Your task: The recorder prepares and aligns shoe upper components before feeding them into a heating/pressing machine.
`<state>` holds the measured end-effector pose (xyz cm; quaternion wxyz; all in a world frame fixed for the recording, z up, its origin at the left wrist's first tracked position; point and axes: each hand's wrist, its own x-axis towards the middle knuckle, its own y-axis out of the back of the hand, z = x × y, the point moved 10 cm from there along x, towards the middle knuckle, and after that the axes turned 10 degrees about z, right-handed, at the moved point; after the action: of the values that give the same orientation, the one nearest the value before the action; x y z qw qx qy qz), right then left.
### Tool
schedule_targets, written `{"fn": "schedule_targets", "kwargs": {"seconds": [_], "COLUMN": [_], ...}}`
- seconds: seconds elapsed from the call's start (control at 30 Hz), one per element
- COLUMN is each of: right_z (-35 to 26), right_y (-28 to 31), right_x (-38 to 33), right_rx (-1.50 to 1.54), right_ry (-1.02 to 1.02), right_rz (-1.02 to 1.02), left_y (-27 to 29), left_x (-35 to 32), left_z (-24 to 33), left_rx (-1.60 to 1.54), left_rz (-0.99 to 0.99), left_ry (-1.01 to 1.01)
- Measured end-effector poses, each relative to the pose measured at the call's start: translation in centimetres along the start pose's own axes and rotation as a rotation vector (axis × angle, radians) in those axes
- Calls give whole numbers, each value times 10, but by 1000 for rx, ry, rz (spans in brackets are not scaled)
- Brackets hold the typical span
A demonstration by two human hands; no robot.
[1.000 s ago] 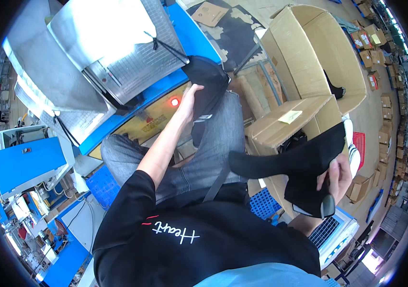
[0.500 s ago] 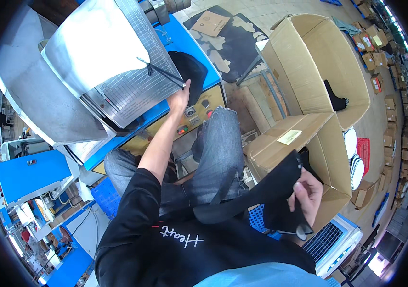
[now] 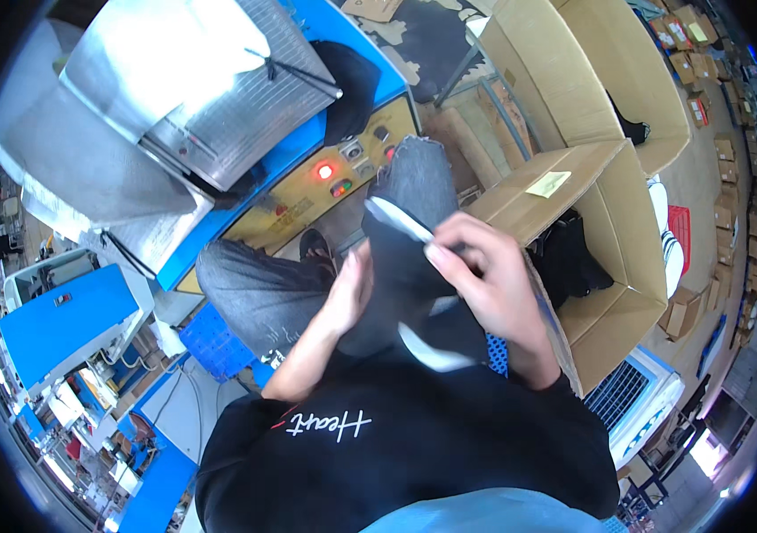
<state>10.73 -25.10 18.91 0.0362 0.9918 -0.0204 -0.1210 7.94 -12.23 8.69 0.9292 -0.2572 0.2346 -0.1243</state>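
Both hands are up over my lap, working one dark garment between them. Right hand curls over the top of it, fingers bent and pinching the cloth just beside a pale strip along its upper edge, so that hand is clamped on the fabric. Left hand lies flat against the garment's other side, palm pressed to it, fingers straight and pointing up; it touches the cloth, but whether it actually grips I cannot tell. The garment hangs down between my wrists, and a second pale edge shows near my chest. My knees in grey jeans sit under all this. Beyond them is a yellow control panel with a red light glowing, set into a blue machine with a big tilted silvery plate on top. Another dark piece lies on the blue surface just beside that plate. To my right stands an open cardboard box, with more dark cloth inside it, and a yellow slip rests on its flap.
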Motion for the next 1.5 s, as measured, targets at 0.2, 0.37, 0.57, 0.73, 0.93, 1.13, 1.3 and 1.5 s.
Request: {"fn": "schedule_targets", "kwargs": {"seconds": [0.2,0.37,0.57,0.73,0.93,1.13,1.3,1.5], "right_z": [50,56,18,29,53,-9,-75,-54], "right_y": [-48,-64,-115,-157,-145,-89,-102,-140], "right_x": [23,15,-33,-62,-40,-28,-39,-47], "right_rx": [364,959,1347,1264,1253,398,-589,-1089], "right_ry": [-180,-350,-555,-637,-411,-30,624,952], "right_rz": [-139,-292,-803,-926,-710,-443,-237,-389], "left_y": [49,88,103,101,102,105,78,79], "left_x": [-36,-36,-35,-35,-37,-36,-37,-38], "left_z": [6,-21,-36,-18,-23,-41,-26,-17], "left_rx": [79,-742,-519,-477,-590,-528,-544,-407], "left_rz": [326,416,175,283,237,307,218,159], "left_ry": [-5,173,19,-55,20,100,102,1]}}
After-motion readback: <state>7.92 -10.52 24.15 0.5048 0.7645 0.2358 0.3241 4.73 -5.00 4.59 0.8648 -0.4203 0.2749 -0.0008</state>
